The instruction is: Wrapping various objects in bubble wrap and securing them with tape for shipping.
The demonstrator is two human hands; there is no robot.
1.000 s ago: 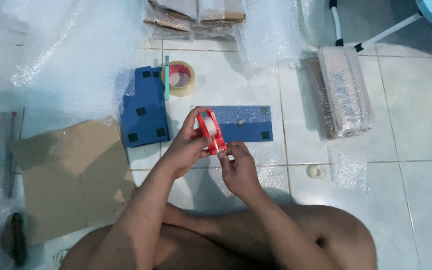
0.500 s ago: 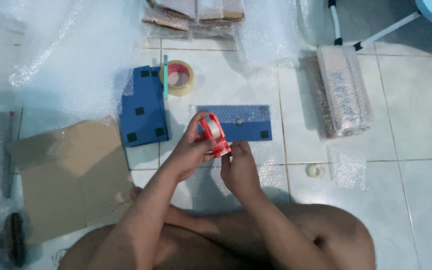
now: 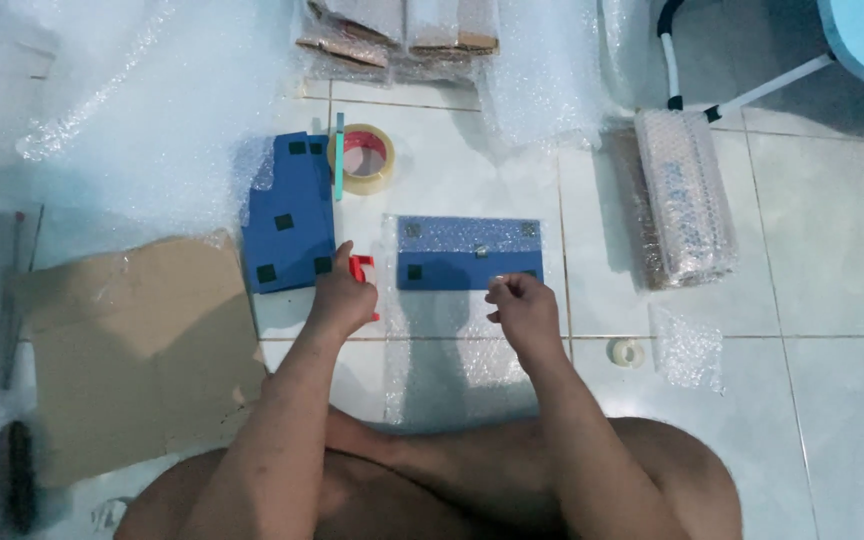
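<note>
left hand (image 3: 340,298): I'm gripping the red tape dispenser (image 3: 360,270), fingers wrapped round it, most of it hidden under my palm; it's sitting low over the tile, just left of the blue panel (image 3: 469,252).
right hand (image 3: 522,305): I'm pinching something small at the panel's near edge, fingertips closed together; looks like a tape end, but too small to tell for sure.
blue panel: it's lying flat on a sheet of bubble wrap (image 3: 457,345) straight in front of me, long side across, wrap running toward my knees.
doing it well: I'm keeping the dispenser low and close to the floor, pulling level so any strip lays flat, not twisted; pinching hand should be staying put on the edge so the panel isn't sliding on the slick wrap.
watch out: wrap is slippery on tile, so I'm judging light, even tension is better than a yank.
second blue piece (image 3: 289,215): leaning just left of my left hand, dark squares on it, near but apart from the panel.
tape roll (image 3: 365,158): tan, lying beyond the second blue piece, touching nothing I'm holding.
cardboard (image 3: 132,340): flat sheet at my left.
wrapped bundle (image 3: 684,195): bubble-wrapped, well right.
small clear roll (image 3: 628,351): on the tile right of my right forearm.
</note>
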